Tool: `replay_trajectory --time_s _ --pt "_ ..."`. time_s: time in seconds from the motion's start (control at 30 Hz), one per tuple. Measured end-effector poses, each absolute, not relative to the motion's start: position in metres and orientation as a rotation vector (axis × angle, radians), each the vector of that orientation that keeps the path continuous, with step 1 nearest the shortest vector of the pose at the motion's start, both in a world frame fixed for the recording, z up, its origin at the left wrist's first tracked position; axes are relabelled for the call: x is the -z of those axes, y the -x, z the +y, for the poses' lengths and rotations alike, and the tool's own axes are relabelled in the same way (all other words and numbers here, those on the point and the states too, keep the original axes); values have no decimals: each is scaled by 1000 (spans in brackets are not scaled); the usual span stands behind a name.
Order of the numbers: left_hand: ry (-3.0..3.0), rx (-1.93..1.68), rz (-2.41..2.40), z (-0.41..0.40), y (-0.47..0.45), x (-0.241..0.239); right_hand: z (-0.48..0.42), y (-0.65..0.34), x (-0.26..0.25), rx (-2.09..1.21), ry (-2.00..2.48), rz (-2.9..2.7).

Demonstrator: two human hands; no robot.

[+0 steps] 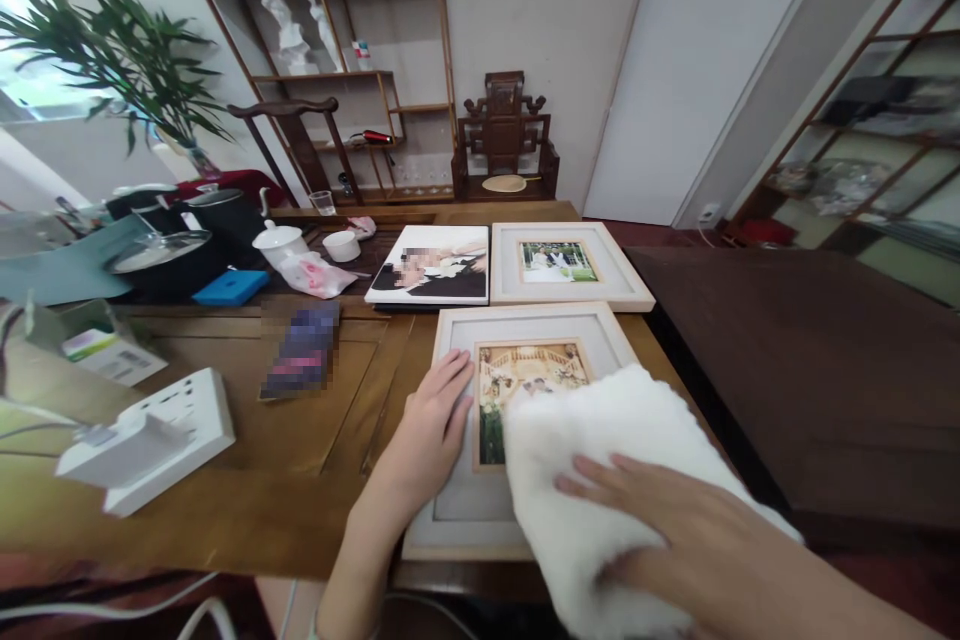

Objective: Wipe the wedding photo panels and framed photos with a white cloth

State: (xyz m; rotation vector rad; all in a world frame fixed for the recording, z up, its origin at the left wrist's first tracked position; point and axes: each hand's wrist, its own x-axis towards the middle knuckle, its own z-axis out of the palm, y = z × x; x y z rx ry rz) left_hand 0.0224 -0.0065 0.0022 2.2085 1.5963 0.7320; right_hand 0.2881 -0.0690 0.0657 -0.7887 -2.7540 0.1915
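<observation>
A pale wooden picture frame (525, 330) with a photo lies flat at the near edge of the wooden table (225, 490). My left hand (431, 430) rests flat on the frame's left border, fingers stretched out. My right hand (675, 540) presses palm down, fingers extended, on a fluffy white cloth (600, 440) that covers the frame's right half.
Behind lie a second framed photo (566, 265) and an unframed photo print (431, 265). To the left are a white power strip (150, 435), a blurred phone (300, 350), a blue box (231, 287), pots and cups. A dark bench (810, 370) stands right of the table.
</observation>
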Motion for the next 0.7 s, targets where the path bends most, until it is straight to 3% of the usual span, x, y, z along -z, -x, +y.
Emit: replay_trajectory --time_s 0.33,0.47,0.7 --pt "-2223 -700 1590 -8 -21 -5 60 -281 -36 233 1208 -2535" --pt "-2209 -732 1596 -8 -22 -3 57 -275 -40 137 1106 -2723" --pt "-2227 -745 1599 -7 -22 1 -33 -288 -62 -292 944 -2924"
